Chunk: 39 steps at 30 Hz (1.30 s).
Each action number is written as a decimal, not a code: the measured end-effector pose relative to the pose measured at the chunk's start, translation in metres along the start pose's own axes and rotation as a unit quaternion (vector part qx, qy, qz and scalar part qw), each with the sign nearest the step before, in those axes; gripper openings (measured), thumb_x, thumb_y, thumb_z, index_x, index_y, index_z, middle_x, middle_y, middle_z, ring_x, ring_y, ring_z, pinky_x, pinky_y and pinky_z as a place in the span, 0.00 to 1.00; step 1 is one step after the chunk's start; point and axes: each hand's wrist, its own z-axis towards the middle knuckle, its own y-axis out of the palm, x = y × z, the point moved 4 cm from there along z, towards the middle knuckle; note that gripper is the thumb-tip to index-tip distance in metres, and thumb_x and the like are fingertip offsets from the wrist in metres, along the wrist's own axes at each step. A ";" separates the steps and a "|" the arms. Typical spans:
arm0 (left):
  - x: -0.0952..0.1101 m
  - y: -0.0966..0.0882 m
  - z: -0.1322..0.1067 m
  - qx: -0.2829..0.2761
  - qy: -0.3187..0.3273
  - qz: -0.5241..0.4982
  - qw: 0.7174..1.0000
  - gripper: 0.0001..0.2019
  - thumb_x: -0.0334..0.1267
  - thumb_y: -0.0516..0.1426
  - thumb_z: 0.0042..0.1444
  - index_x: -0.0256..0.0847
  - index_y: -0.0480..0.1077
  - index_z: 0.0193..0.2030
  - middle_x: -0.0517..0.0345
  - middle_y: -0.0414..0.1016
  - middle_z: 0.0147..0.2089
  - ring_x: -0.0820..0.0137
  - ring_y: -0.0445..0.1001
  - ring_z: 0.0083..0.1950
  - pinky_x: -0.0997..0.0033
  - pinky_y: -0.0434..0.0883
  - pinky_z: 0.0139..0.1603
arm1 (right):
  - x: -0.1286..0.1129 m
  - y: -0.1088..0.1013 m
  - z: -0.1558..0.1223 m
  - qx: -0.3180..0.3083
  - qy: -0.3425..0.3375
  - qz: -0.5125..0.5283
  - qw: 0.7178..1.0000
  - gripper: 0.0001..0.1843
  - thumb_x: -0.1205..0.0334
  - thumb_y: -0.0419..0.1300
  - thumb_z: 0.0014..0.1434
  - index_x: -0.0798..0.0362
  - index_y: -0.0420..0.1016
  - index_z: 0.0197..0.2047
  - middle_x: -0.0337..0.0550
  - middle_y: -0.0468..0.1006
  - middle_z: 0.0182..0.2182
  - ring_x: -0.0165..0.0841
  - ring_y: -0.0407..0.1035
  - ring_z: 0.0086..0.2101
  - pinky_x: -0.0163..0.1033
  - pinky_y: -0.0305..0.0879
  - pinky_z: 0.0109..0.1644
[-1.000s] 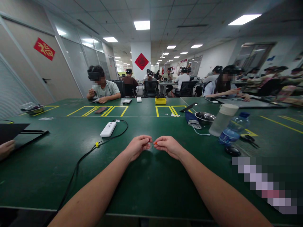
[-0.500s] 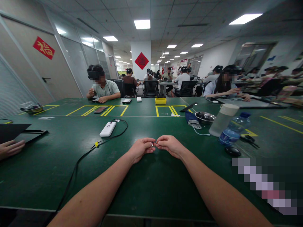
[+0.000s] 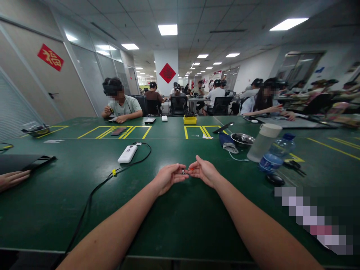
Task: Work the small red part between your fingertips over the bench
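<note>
Just above the green table (image 3: 180, 225), my two hands face each other with palms turned up and fingertips nearly meeting. A small black-and-silver piece (image 3: 183, 171) lies on the fingers of my left hand (image 3: 170, 177); its kind is too small to tell. On the fingers of my right hand (image 3: 207, 172) rests a small orange piece (image 3: 192, 169), also too small to name. The right thumb is raised away from its fingers.
Left of my hands lies a white power bank (image 3: 127, 154) with a black cable (image 3: 95, 189). To the right stand a steel bowl (image 3: 242, 139), a frosted bottle (image 3: 263, 144), a water bottle (image 3: 277, 153) and a black mouse (image 3: 275, 179). Another person's hand (image 3: 12, 180) rests at far left.
My fingers were pinched together around the small pieces; now both hands have opened out, showing one piece on each. At far left, the black panel by the other person's hand has lowered.
</note>
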 end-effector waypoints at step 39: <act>0.003 -0.009 0.001 0.048 0.013 0.041 0.998 0.14 0.25 0.58 0.53 0.31 0.70 0.47 0.41 0.75 0.44 0.73 0.77 0.35 0.74 0.75 0.41 | 0.001 0.012 -0.006 -0.045 -0.033 -0.049 0.997 0.10 0.77 0.57 0.47 0.61 0.75 0.33 0.54 0.79 0.33 0.34 0.76 0.32 0.37 0.74 0.39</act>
